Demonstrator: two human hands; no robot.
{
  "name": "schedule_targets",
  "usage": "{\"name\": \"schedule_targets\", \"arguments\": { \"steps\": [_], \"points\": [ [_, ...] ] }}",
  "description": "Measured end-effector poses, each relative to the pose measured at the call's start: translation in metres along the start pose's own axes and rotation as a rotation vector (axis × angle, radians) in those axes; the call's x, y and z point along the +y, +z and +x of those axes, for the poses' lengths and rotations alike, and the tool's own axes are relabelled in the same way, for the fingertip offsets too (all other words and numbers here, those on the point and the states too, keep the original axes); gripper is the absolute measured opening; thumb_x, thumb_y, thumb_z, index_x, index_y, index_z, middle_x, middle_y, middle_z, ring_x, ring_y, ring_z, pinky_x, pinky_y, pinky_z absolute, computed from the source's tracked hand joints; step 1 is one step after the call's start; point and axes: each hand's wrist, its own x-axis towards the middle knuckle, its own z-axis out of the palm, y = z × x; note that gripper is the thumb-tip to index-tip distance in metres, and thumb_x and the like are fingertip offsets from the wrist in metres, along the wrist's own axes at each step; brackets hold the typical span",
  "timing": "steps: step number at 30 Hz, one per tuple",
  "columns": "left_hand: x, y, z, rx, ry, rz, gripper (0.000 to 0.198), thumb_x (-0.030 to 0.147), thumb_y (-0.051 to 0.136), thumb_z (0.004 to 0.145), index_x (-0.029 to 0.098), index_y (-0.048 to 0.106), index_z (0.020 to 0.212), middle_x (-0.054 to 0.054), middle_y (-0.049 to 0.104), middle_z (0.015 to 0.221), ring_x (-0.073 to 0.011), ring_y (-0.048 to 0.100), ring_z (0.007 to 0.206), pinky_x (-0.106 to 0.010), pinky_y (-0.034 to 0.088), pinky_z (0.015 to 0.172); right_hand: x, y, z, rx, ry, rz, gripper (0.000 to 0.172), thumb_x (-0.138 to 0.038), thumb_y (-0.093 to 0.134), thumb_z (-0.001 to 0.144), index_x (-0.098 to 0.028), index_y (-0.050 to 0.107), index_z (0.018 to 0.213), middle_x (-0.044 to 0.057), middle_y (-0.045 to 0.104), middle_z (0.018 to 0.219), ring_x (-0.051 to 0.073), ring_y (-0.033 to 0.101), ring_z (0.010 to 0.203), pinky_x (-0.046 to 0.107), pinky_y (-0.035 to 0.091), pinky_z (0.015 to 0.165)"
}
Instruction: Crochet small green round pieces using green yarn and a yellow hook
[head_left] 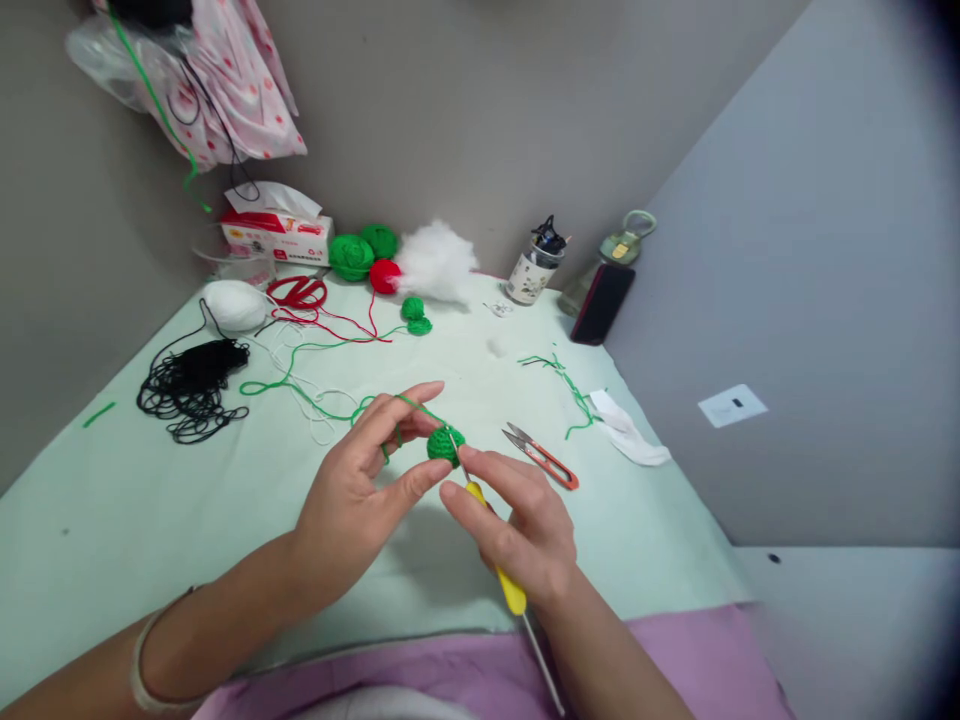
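Note:
My left hand pinches a small green crocheted piece between thumb and fingers, above the table's front half. Green yarn runs over its raised index finger and loops around the other fingers. In my right hand is a crochet hook with a yellow grip, held like a pen. The hook's metal tip meets the upper edge of the green piece; whether it is inside a stitch I cannot tell. To the right of the piece lie orange thread snips.
At the back stand a tissue box, green yarn balls, a red ball, white stuffing, a pen cup, and a phone against a bottle. Black yarn lies left; green scraps lie right.

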Motion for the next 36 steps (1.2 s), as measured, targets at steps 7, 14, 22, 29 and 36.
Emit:
{"name": "schedule_targets", "arguments": {
  "steps": [7, 14, 22, 29, 36],
  "points": [
    [0.004, -0.001, 0.003, -0.075, -0.123, -0.241, 0.050, 0.026, 0.083, 0.087, 0.029, 0.070, 0.135, -0.002, 0.067, 0.100, -0.0199, 0.068, 0.101, -0.037, 0.058, 0.096, 0.004, 0.002, 0.013, 0.131, 0.056, 0.213, 0.037, -0.009, 0.056, 0.102, -0.026, 0.074, 0.129, 0.012, 0.078, 0.116, 0.021, 0.078, 0.094, 0.033, 0.065, 0.074],
    [0.000, -0.001, 0.004, -0.136, -0.244, -0.363, 0.059, 0.028, 0.089, 0.082, 0.033, 0.071, 0.138, -0.001, 0.064, 0.096, -0.0166, 0.063, 0.094, -0.029, 0.055, 0.087, 0.003, 0.006, 0.015, 0.143, 0.053, 0.192, 0.035, -0.011, 0.060, 0.102, -0.029, 0.076, 0.127, 0.010, 0.077, 0.109, 0.020, 0.073, 0.087, 0.033, 0.063, 0.068],
    [0.003, 0.001, 0.005, -0.192, -0.453, -0.622, 0.056, 0.029, 0.090, 0.082, 0.035, 0.074, 0.135, 0.000, 0.066, 0.102, -0.0133, 0.062, 0.097, -0.023, 0.050, 0.087, -0.001, 0.006, 0.005, 0.148, -0.120, -0.188, 0.029, -0.004, 0.071, 0.092, -0.019, 0.077, 0.117, 0.012, 0.076, 0.114, 0.021, 0.074, 0.101, 0.031, 0.067, 0.079],
    [0.002, -0.004, 0.011, -0.270, -0.458, -0.548, 0.066, 0.029, 0.092, 0.080, 0.029, 0.070, 0.141, -0.002, 0.072, 0.104, -0.0165, 0.065, 0.097, -0.026, 0.050, 0.087, 0.007, 0.000, 0.017, 0.056, 0.130, 0.285, 0.031, -0.013, 0.053, 0.105, -0.027, 0.074, 0.124, 0.008, 0.078, 0.110, 0.019, 0.076, 0.095, 0.034, 0.066, 0.076],
    [-0.001, 0.002, 0.005, -0.107, -0.384, -0.505, 0.056, 0.029, 0.088, 0.083, 0.028, 0.072, 0.137, -0.001, 0.071, 0.102, -0.0167, 0.064, 0.097, -0.027, 0.051, 0.087, 0.001, 0.009, 0.009, 0.084, -0.085, -0.157, 0.039, -0.002, 0.066, 0.094, -0.017, 0.073, 0.129, 0.015, 0.078, 0.114, 0.024, 0.076, 0.106, 0.034, 0.066, 0.086]
  ]
}}
